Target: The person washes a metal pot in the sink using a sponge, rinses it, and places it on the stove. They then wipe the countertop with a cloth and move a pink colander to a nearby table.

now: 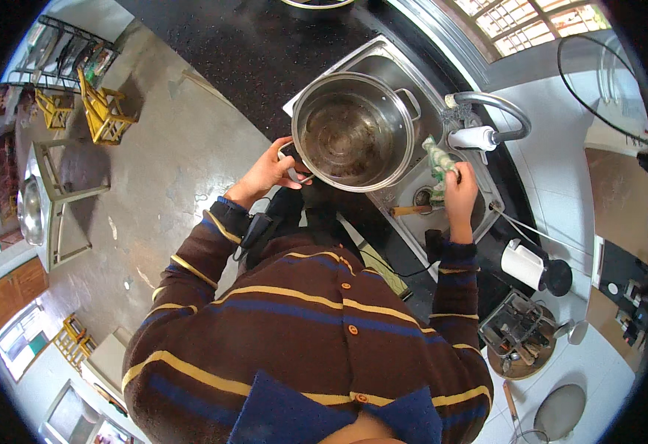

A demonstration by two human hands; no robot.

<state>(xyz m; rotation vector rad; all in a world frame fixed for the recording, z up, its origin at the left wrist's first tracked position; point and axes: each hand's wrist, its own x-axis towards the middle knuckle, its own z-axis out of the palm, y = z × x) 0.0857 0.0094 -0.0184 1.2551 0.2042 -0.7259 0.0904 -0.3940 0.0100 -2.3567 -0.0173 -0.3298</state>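
Note:
My left hand (282,166) grips one loop handle of a large stainless steel pot (352,133). The pot is tilted over the sink's edge, its inside facing up, with brownish marks or residue on the bottom. Its other handle (410,104) points towards the faucet. My right hand (460,191) pinches a green and white cloth (440,161), which hangs over the sink, just right of the pot. A wooden handle (410,211) lies in the sink near the drain (423,195); what it belongs to is hidden.
The steel double sink (382,50) is set in a black speckled counter (218,50). A curved faucet (502,108) stands at its right. A white kettle or jug (523,263) and a utensil rack (515,327) are at lower right. Another pan's rim shows at the top.

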